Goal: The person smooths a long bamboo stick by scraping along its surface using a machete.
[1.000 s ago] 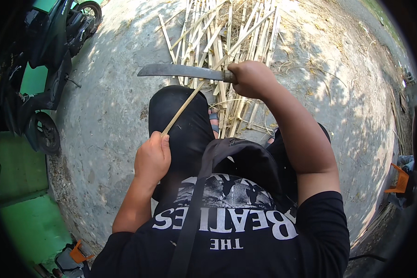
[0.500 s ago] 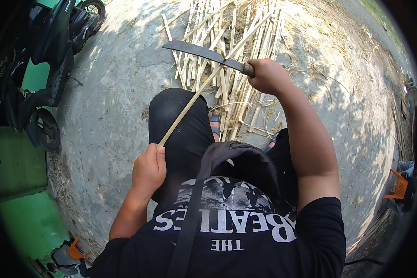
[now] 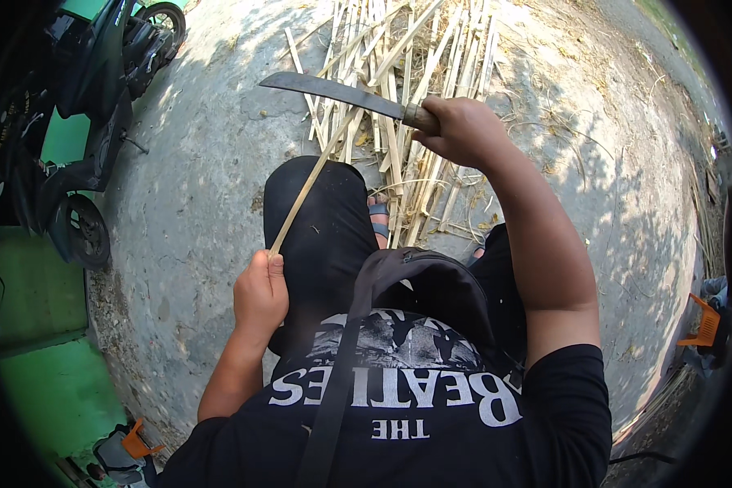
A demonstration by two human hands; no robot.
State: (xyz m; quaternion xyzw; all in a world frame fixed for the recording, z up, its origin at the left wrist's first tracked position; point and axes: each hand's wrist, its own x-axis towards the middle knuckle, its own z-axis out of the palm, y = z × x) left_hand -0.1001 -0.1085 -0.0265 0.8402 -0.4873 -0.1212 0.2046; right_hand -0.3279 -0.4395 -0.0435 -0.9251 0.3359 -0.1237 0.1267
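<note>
Your left hand (image 3: pixel 260 289), left of the frame's centre, is curled round the lower end of a pale strip (image 3: pixel 305 189), its thumb laid near the strip; the strip slants up and to the right over your dark-clad knee (image 3: pixel 313 207) to the blade, upper centre. Your right hand (image 3: pixel 464 130), above and right of centre, is wrapped round the wooden handle of a long knife (image 3: pixel 329 88); its dark blade points left and crosses the strip, though you cannot tell from this view whether the two touch. Beyond the blade, at the top centre, a heap of pale strips (image 3: pixel 395 159) lies on the grey ground (image 3: pixel 187 236); a black bag (image 3: pixel 443 281) rests at your lap, mid-frame; a dark motorbike (image 3: pixel 93 81) stands at the upper left.
</note>
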